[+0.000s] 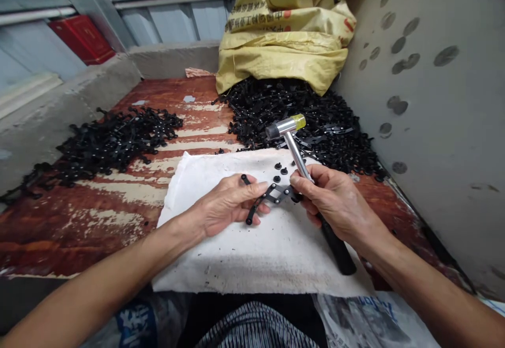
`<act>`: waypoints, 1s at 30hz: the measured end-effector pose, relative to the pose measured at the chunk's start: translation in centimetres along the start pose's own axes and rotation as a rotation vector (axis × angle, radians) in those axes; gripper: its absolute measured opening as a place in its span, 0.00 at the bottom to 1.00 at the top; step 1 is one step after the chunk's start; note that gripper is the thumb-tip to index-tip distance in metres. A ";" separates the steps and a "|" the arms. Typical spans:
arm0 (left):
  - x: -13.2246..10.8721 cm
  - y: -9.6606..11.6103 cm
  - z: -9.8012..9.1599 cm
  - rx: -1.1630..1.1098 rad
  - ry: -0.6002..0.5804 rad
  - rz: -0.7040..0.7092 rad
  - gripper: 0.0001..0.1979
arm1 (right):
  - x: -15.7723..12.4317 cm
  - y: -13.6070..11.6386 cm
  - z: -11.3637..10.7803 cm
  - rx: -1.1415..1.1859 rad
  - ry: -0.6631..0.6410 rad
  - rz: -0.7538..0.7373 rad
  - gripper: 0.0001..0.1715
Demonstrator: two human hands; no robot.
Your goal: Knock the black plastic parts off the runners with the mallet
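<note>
Between my two hands is a black scissor-type linkage with shiny rivets, held above a white cloth. My left hand is closed on its left end, where two black arms with round tips stick out past the fingers. Thumb and fingertips of my right hand pinch its right end. That same hand also holds a mallet against the palm, its grey-and-yellow head up and its black grip pointing down toward me. Several small black round caps lie on the cloth just beyond the linkage.
The white cloth covers the near middle of a worn red-brown table. Black linkages form a pile at left. A larger heap spills from a yellow woven sack at the back. A spotted panel stands on the right.
</note>
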State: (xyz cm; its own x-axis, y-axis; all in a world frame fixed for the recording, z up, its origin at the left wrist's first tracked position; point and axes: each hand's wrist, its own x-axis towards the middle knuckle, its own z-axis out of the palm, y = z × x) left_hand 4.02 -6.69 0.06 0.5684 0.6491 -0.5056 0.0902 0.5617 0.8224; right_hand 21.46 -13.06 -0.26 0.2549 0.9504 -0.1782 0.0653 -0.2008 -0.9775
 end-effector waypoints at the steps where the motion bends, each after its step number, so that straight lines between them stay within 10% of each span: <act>1: 0.1 0.1 0.4 -0.021 -0.025 -0.036 0.13 | -0.1 0.0 0.1 0.004 -0.003 0.006 0.15; 30: 4.7 2.4 0.9 0.310 0.198 -0.016 0.11 | -4.0 3.1 -1.8 0.400 0.028 0.197 0.20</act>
State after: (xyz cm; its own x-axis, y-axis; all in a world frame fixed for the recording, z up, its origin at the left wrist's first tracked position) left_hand 7.63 -2.79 -0.13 0.3983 0.7453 -0.5346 0.3582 0.4102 0.8387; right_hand 22.38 -17.92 -2.39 0.2511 0.8955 -0.3675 -0.3643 -0.2643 -0.8930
